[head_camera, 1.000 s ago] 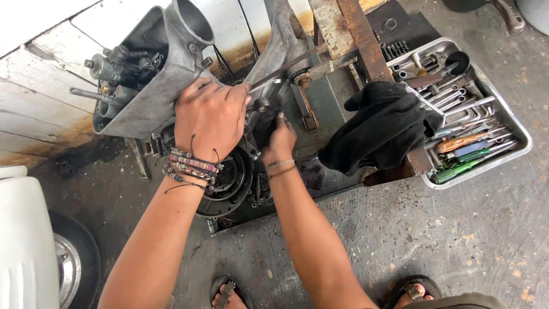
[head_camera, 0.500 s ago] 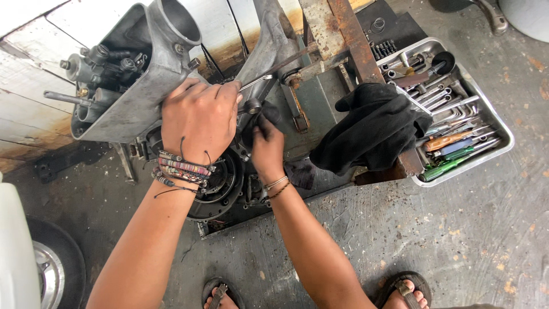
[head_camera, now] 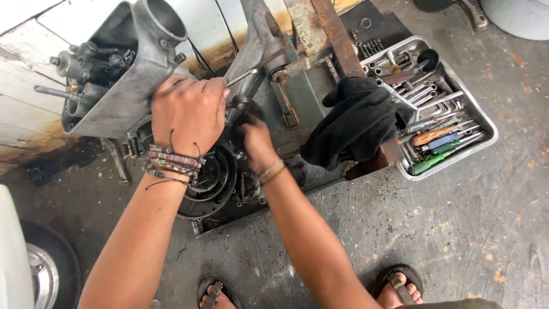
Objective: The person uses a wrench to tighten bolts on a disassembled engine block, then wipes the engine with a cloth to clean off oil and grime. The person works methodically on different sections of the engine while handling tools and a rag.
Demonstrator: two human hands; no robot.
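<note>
We grip a slim steel wrench [head_camera: 240, 77] in our left hand [head_camera: 186, 111], fingers curled tight; our right hand [head_camera: 254, 134] pinches its ring end (grimy engine [head_camera: 211, 177] below), black cloth [head_camera: 357, 120] beside.

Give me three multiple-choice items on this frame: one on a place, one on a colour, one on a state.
1. Where does the tool tray lie?
A. on the floor right of the engine
B. on top of the engine
C. beside the wheel

2. What colour is the cloth by the tray?
A. white
B. black
C. yellow

3. What is the left hand doing?
A. hanging free
B. resting on the floor
C. gripping a wrench at the engine

Answers:
1 A, the tray sits on the concrete to the engine's right.
2 B, the draped cloth is plainly black.
3 C, the fingers are closed around the metal wrench's shaft.
</note>
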